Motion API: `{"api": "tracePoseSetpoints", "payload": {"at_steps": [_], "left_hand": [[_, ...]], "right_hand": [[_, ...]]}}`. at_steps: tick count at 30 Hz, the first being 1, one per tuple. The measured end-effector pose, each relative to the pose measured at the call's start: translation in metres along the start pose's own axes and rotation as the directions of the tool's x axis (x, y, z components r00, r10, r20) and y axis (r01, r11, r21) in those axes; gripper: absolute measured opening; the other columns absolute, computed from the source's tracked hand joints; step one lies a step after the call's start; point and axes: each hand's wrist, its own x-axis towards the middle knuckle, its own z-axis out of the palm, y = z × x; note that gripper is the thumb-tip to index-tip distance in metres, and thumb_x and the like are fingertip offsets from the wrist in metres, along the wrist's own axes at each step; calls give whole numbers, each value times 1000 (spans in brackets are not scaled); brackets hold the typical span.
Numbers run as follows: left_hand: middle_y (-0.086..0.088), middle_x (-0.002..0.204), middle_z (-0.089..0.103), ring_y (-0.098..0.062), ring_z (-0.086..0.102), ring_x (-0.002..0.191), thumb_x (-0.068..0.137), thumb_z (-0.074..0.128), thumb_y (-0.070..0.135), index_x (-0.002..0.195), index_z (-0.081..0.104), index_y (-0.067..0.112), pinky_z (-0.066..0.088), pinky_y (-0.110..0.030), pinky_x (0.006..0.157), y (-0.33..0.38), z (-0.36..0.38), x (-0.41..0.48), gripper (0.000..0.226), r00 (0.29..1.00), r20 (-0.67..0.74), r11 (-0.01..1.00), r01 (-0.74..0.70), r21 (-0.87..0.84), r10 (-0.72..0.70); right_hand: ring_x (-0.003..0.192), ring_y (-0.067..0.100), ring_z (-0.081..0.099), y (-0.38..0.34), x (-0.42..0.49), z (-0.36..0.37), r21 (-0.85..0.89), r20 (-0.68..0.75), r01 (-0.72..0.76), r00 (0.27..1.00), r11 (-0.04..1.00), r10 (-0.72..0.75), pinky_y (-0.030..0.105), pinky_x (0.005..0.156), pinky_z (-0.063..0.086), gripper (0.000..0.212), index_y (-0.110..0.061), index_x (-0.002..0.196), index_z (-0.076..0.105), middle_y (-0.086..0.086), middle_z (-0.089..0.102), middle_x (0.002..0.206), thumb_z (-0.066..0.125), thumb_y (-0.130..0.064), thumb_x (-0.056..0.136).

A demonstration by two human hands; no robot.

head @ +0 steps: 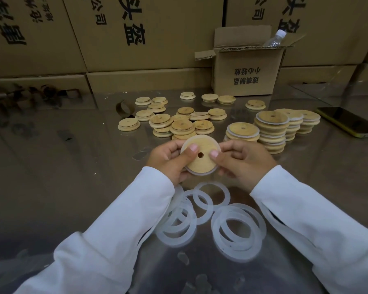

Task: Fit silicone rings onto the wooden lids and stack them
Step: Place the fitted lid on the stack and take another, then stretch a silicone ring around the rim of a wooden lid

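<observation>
Both hands held one lid [202,153] just above the table [72,166]: my left hand [168,160] and right hand [242,162] each had a thumb pressed on its face, one on either side of the centre hole, with the fingers curled behind. A ring [200,172] showed around its rim, so I judged this one fitted or nearly so, and not yet stacked.

Nearest me, between my sleeves, lay the loose rings [238,228]. They overlapped and some ran under my sleeves, so I could count only seven or more. Beyond my hands were the bare lids [179,124], roughly twenty, some resting on others, so that count was not firm. To their right stood four stacks [271,128] of ringed lids, one short and three taller.

I judged the job well under way, with all the bare lids left to do.

Farther right lay one phone [348,122]. At the back stood one open box [246,71] with one bottle [275,39] in it, before a wall of cartons [136,39].
</observation>
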Motion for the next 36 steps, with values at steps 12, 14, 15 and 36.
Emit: {"api": "tracePoseSetpoints", "payload": {"at_steps": [12,14,15,36], "left_hand": [[6,77,73,-13,71,79,84,61,14,91,64,20,57,-23,66,3,-2,3,9,978,-187,995,-99,-10,95],[7,74,73,-13,71,76,84,61,13,89,64,19,57,-23,64,3,-4,4,9,973,-207,994,-109,-10,105],[7,73,72,-12,70,75,85,60,12,89,64,19,57,-22,63,3,-4,4,9,971,-211,993,-114,-7,110],[-6,130,52,-26,51,116,87,60,25,129,45,17,36,-27,85,3,-13,132,45,969,-228,596,130,793,92]], "right_hand": [[47,8,64,9,29,-37,716,-325,-125,811,687,486,18,45,51,14,-12,80,56,7,64,75,66,-21,83],[52,11,67,8,30,-38,767,-284,-111,825,632,489,21,46,53,16,-12,80,56,7,66,75,66,-24,82],[56,13,69,8,30,-39,782,-266,-101,838,615,476,22,48,54,17,-11,82,56,8,67,76,65,-25,82],[57,7,60,-2,10,-15,235,-341,-44,932,971,125,6,47,43,13,-22,79,60,4,65,73,59,-11,86]]}}
